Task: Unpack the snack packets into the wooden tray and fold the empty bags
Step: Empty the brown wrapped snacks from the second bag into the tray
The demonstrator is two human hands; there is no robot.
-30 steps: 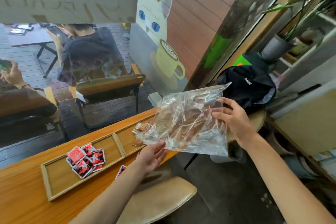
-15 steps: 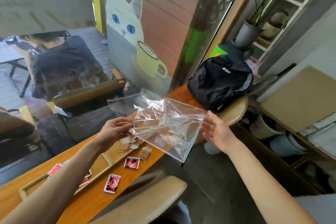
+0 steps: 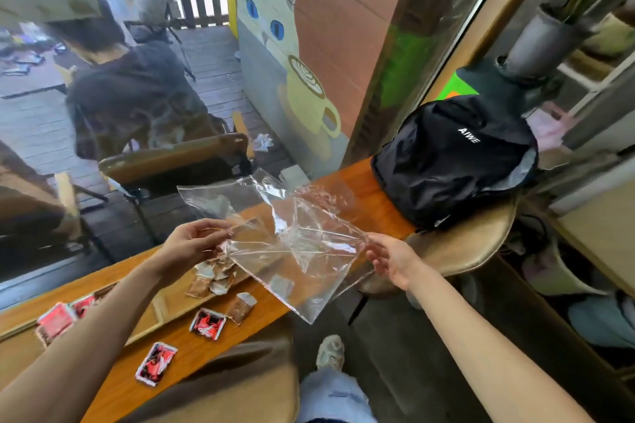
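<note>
An empty clear plastic bag (image 3: 302, 244) hangs stretched in the air above the counter. My left hand (image 3: 192, 244) pinches its left edge and my right hand (image 3: 391, 259) grips its right corner. Below the bag, a heap of brown snack packets (image 3: 213, 276) lies in the right compartment of the wooden tray (image 3: 151, 323). Red packets (image 3: 56, 319) lie in the tray's left part, partly hidden by my left forearm. Two red packets (image 3: 208, 323) (image 3: 156, 362) and one brown packet (image 3: 242, 307) lie loose on the counter in front of the tray.
The narrow wooden counter (image 3: 364, 189) runs along a window. A black backpack (image 3: 453, 158) sits at its right end, over a round stool (image 3: 464, 244). Another stool seat (image 3: 223, 388) is below me. A seated person (image 3: 127, 96) is outside the glass.
The bag was tipped and emptied; brown packets now lie in the tray and on the counter. My left hand moved from under the bag to its left edge, and both hands pull it out flat.
</note>
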